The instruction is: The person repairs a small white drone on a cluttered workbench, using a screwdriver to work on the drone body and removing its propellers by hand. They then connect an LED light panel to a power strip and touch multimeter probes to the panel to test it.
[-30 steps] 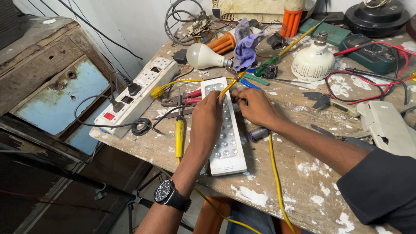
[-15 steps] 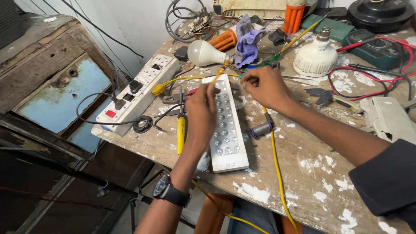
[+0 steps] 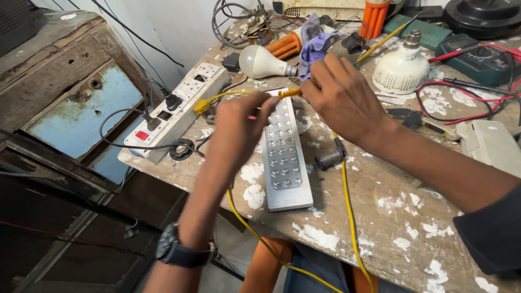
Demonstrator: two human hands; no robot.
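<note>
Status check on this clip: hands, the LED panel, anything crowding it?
Left hand on LED panel, lying flat. Right hand pinching yellow probe at panel's top end. Yellow lead and small grey cylinder beside it.

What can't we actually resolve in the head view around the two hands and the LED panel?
- Left hand: fingertips face away, so its hold on the yellow-tipped probe cannot be confirmed.
- Right hand: its back hides the fingertips and whatever they pinch.
- White LED panel: its top end is covered by both hands.
- Yellow cables: run off the bottom edge, ends unseen.
- White power strip: socket detail too small.
</note>
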